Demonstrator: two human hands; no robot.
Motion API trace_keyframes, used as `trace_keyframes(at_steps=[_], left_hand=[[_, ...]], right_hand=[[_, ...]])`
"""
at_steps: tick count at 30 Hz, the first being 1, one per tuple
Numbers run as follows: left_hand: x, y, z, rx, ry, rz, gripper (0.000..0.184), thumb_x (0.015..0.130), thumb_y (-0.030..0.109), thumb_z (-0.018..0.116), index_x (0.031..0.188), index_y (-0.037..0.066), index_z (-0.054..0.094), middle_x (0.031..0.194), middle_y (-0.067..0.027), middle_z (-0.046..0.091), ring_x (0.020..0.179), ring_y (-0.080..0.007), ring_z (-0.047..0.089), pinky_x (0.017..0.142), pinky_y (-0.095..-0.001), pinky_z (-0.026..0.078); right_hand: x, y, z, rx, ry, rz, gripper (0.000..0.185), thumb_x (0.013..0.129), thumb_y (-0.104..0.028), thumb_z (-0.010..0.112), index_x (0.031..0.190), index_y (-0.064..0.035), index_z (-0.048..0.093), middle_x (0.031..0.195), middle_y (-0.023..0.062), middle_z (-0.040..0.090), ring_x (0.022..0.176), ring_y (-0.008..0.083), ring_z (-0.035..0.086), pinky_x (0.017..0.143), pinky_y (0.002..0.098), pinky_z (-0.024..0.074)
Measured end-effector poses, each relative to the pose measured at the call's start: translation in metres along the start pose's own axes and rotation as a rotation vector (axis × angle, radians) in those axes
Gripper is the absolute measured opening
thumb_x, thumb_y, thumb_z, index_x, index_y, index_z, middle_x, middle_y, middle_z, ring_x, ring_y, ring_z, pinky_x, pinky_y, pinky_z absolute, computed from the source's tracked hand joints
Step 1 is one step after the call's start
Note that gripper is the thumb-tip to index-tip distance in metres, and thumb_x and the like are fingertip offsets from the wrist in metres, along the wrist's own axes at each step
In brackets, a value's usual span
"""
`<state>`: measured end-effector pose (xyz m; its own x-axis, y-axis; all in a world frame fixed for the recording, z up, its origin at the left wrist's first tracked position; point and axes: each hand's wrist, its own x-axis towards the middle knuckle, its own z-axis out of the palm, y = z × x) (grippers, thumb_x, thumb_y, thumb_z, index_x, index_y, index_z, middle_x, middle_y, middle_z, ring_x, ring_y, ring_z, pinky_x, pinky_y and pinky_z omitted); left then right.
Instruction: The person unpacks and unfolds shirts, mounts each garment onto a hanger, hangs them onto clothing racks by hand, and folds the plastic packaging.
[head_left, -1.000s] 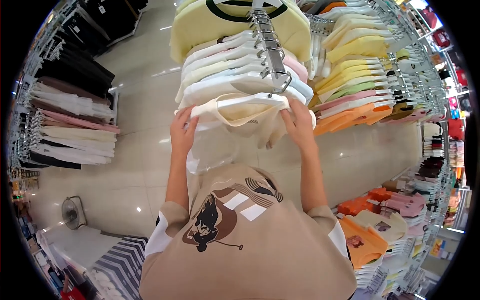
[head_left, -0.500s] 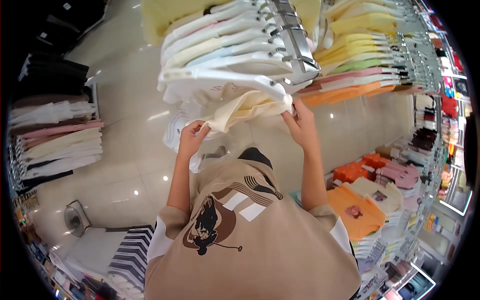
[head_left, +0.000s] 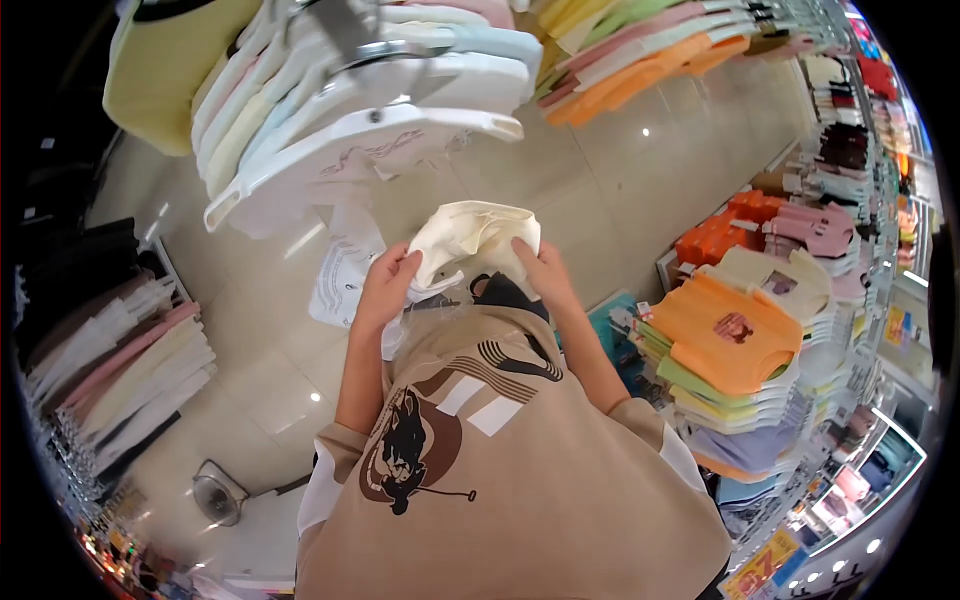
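Note:
A cream garment (head_left: 440, 235) is stretched between my two hands in front of my waist, its upper edge spread wide and its folds sagging in the middle. My left hand (head_left: 383, 287) pinches its left side, thumb on top. On the opposite side, my right hand (head_left: 547, 275) grips the edge with the fingers partly hidden behind the cloth. Beyond the garment, white shirts (head_left: 350, 150) hang on a rack, the nearest on a white hanger (head_left: 290, 160). A white printed item (head_left: 345, 275) shows beside my left hand; whether it is cloth or a bag I cannot tell.
A metal rack arm (head_left: 345, 30) juts over the white shirts. Yellow, pink and orange clothes (head_left: 620, 80) hang at the upper right. An orange shirt (head_left: 725, 330) tops displayed garments at the right. Clothes hang on the left rack (head_left: 130, 350), near a fan (head_left: 218, 495). Tiled floor (head_left: 250, 370) lies between.
Both hands have brought the cream garment away from the rack and closer to my body, with its edge now spread. My view has shifted, and the hanging shirts sit farther up and left.

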<state>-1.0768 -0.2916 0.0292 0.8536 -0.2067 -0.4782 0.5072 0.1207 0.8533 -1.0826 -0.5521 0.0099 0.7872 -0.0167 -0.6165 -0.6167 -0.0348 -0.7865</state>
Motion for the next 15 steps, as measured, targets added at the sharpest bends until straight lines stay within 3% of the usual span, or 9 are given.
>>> trace_keyframes(at_steps=[3,6,9,12,15], left_hand=[[-0.005,0.012,0.042,0.277,-0.119,-0.024,0.021,0.093,0.021,0.053,0.100,0.001,0.058,0.077,-0.0020,0.061,0.071,-0.0049,0.050,0.062,-0.0231,0.042],[-0.013,0.024,0.102,0.696,-0.292,0.173,0.024,0.088,0.020,0.055,0.106,0.004,0.058,0.078,-0.0118,0.064,0.067,-0.0211,0.060,0.064,-0.0312,0.047],[-0.017,0.018,0.146,0.770,-0.336,0.231,0.027,0.086,0.019,0.056,0.110,0.006,0.060,0.085,-0.0141,0.066,0.071,-0.0263,0.062,0.066,-0.0323,0.048],[-0.015,0.026,0.174,0.745,-0.508,0.122,0.030,0.087,0.014,0.057,0.115,0.002,0.059,0.093,-0.0106,0.068,0.076,-0.0125,0.059,0.068,-0.0269,0.048],[-0.015,0.025,0.220,0.743,-0.531,0.079,0.034,0.088,0.015,0.057,0.120,0.004,0.059,0.100,-0.0110,0.068,0.082,-0.0130,0.061,0.072,-0.0269,0.049]], right_hand=[[-0.023,-0.010,0.010,0.284,-0.016,0.161,0.033,0.095,-0.029,0.050,0.099,0.0009,0.062,0.088,0.0027,0.064,0.073,0.0087,0.058,0.064,0.0251,0.0462],[-0.028,-0.001,0.001,0.263,-0.178,0.054,0.033,0.096,-0.028,0.049,0.101,0.0029,0.060,0.088,0.0035,0.064,0.077,0.0091,0.058,0.067,0.0247,0.0466],[-0.038,0.006,-0.024,0.378,-0.233,-0.060,0.030,0.095,-0.025,0.050,0.103,0.0023,0.060,0.088,0.0023,0.064,0.080,0.0081,0.057,0.067,0.0244,0.0462],[-0.040,0.024,-0.064,0.469,-0.074,-0.171,0.028,0.094,-0.024,0.053,0.106,0.0010,0.059,0.087,0.0015,0.063,0.080,0.0082,0.057,0.066,0.0240,0.0457],[-0.038,0.054,-0.113,0.549,0.145,-0.272,0.027,0.093,-0.022,0.055,0.109,0.0001,0.059,0.091,0.0022,0.063,0.079,0.0081,0.057,0.067,0.0246,0.0465]])
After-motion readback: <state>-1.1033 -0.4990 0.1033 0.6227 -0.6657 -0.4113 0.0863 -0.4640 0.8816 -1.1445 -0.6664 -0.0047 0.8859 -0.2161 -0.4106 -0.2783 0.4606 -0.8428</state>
